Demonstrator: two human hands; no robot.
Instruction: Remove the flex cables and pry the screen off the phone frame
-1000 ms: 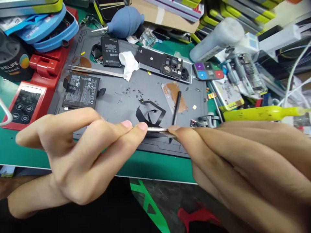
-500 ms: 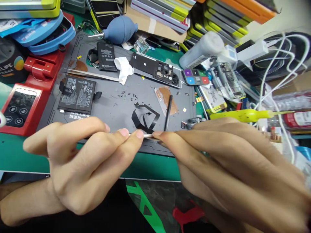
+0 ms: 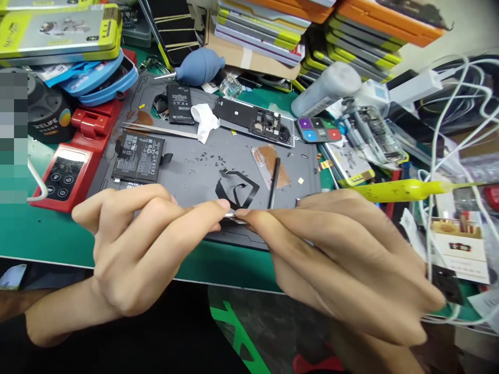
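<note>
My left hand and my right hand meet in front of the grey work mat, fingers pinched on a thin, silvery flat piece. It is seen edge-on, and most of it is hidden by my fingers. Just beyond my fingertips lies a black angular adhesive strip. A dark slim bar rests on a brown patch to its right. Behind my left hand is a large black battery, with metal tweezers above it.
At the left stands a red device with a touch panel. Farther back are a blue air blower, a phone back part and stacked boxes. A yellow tool and white cables are at the right.
The view has shifted, so the mat and its parts appear farther right and slightly lower. My left fingertips have drawn closer to my right ones on the thin piece.
</note>
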